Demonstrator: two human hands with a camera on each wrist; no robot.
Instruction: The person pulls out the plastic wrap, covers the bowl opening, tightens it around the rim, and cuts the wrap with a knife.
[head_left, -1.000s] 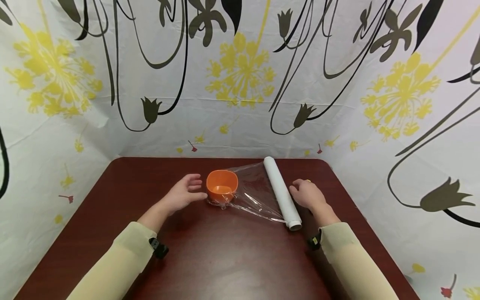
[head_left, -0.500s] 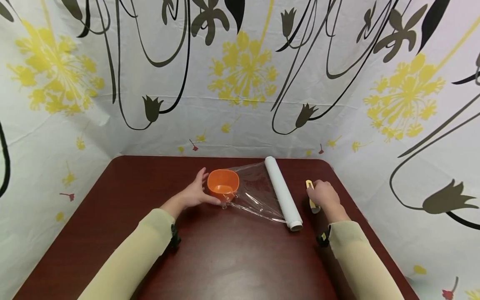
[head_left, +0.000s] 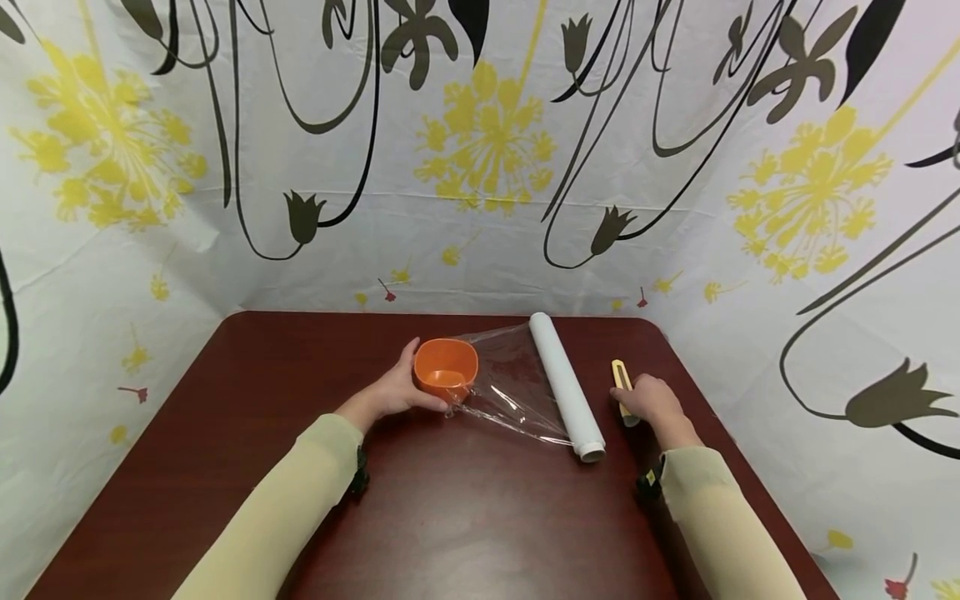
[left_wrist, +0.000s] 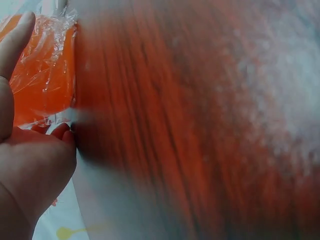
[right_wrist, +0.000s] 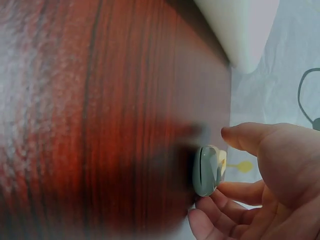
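An orange bowl stands toward the back of the table, with clear plastic wrap clinging to its outside and stretching right to a white roll. My left hand holds the bowl from the left, thumb along its front wall, fingers round the far side. In the left wrist view, crinkled film covers the bowl's wall. Right of the roll lies a yellow utility knife. My right hand is beside it; in the right wrist view the thumb stands off the knife and the fingers lie loosely alongside.
The dark red wooden table reaches back to a wall hung with flower-patterned white cloth. The roll lies slantwise between the bowl and the knife, its open end toward me.
My left hand has moved right, from beside the bowl to holding it. My right hand has moved right, away from the roll, and its fingers have loosened from the knife, now lying on the table.
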